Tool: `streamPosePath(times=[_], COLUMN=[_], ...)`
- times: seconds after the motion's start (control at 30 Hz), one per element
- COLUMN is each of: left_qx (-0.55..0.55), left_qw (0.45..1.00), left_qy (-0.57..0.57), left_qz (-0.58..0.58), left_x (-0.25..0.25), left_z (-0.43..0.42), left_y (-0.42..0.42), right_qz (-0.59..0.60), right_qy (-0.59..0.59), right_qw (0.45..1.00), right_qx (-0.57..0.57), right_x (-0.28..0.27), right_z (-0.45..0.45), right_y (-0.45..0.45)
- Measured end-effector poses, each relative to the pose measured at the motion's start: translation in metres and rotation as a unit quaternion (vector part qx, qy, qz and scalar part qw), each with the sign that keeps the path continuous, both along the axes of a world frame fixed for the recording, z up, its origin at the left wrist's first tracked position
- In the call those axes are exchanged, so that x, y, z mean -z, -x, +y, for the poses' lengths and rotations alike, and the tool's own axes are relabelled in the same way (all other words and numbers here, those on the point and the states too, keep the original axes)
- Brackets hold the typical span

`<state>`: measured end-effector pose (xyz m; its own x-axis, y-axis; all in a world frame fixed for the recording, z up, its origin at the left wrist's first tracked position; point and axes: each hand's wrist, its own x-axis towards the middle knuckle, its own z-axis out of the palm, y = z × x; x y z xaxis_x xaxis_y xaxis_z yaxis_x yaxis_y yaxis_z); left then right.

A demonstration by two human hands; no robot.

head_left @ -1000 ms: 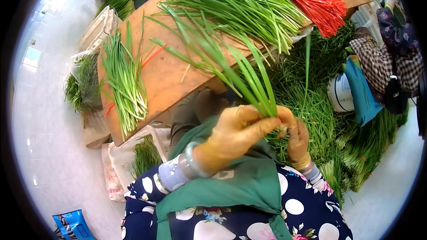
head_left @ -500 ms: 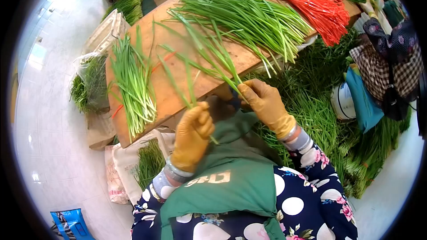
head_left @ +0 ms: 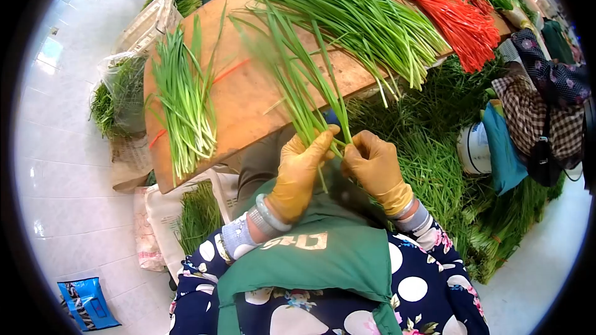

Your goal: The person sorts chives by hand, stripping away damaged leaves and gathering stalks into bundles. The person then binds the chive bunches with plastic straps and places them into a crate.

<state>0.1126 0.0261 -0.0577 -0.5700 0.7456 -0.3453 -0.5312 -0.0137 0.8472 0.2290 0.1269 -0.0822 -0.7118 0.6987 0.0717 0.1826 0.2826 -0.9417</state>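
Observation:
My left hand (head_left: 302,170), in a yellow glove, is closed around the lower stalks of a small bunch of garlic chives (head_left: 297,99). Close beside it, my right hand (head_left: 375,167), gloved too, pinches the base of a few long chive stalks. Both hands are just off the table's near edge, above my green apron (head_left: 304,260). On the left part of the wooden table (head_left: 248,108) lies a separate bundle of chives (head_left: 185,102), with a red tie (head_left: 158,138) showing from under it. A large heap of chives (head_left: 354,25) covers the table's far side.
A bunch of red plastic ties (head_left: 456,22) lies right of the heap. More greens (head_left: 428,167) are piled low at my right, near a white bucket (head_left: 475,149) and a person in a checked garment (head_left: 528,105). A bag of greens (head_left: 127,96) stands at left.
My left hand has moved up and right, close to my right hand. The chives in it now stand together as a fuller bunch. My right hand has lowered slightly.

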Motion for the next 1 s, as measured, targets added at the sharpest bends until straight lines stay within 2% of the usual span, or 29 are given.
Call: streamPosePath(times=[0.1, 0.27, 0.33, 0.4, 0.47, 0.53, 0.6, 0.7, 0.8, 0.87, 0.93, 0.97, 1.0], left_qx=[-0.007, -0.039, -0.065, -0.044, -0.034, 0.05, 0.098, 0.077, 0.077, 0.101, 0.094, 0.069, 0.042], left_qw=[1.0, 0.997, 0.995, 0.992, 0.994, 0.984, 0.972, 0.98, 0.987, 0.99, 0.991, 0.993, 0.995], left_qy=[-0.01, -0.066, -0.068, -0.112, -0.086, 0.011, 0.002, -0.047, -0.04, -0.026, -0.023, -0.024, -0.027], left_qz=[0.005, -0.005, -0.012, -0.05, -0.063, -0.169, -0.213, -0.18, -0.135, -0.09, -0.096, -0.091, -0.081], left_x=[0.005, 0.006, -0.005, -0.004, -0.005, -0.021, -0.028, -0.036, -0.04, -0.032, -0.03, -0.027, -0.024], left_z=[0.002, -0.002, -0.009, -0.022, -0.029, -0.032, -0.032, -0.025, -0.01, -0.004, -0.001, 0.002, 0.003], left_y=[0.0, 0.008, 0.011, 0.015, 0.014, 0.013, 0.011, 0.013, 0.015, 0.011, 0.008, 0.005, 0.004], right_qz=[-0.05, -0.088, -0.103, -0.074, -0.056, 0.019, 0.032, 0.016, -0.014, -0.017, -0.025, -0.057, -0.06], right_qy=[-0.036, -0.179, -0.197, -0.173, -0.15, -0.189, -0.215, -0.387, -0.437, -0.447, -0.394, -0.316, -0.318], right_qw=[0.997, 0.974, 0.968, 0.97, 0.976, 0.975, 0.972, 0.921, 0.899, 0.895, 0.919, 0.947, 0.946], right_qx=[0.054, 0.109, 0.12, 0.155, 0.147, 0.112, 0.092, 0.046, 0.008, 0.005, 0.008, 0.026, 0.027], right_x=[-0.002, -0.014, -0.015, -0.018, -0.029, -0.03, -0.029, -0.036, -0.039, -0.038, -0.035, -0.033, -0.031], right_z=[0.004, 0.013, 0.021, 0.026, 0.023, 0.017, 0.013, 0.01, -0.002, -0.005, -0.007, -0.009, -0.009], right_y=[-0.004, -0.016, -0.025, -0.031, -0.03, -0.025, -0.018, -0.014, -0.012, -0.013, -0.018, -0.029, -0.039])
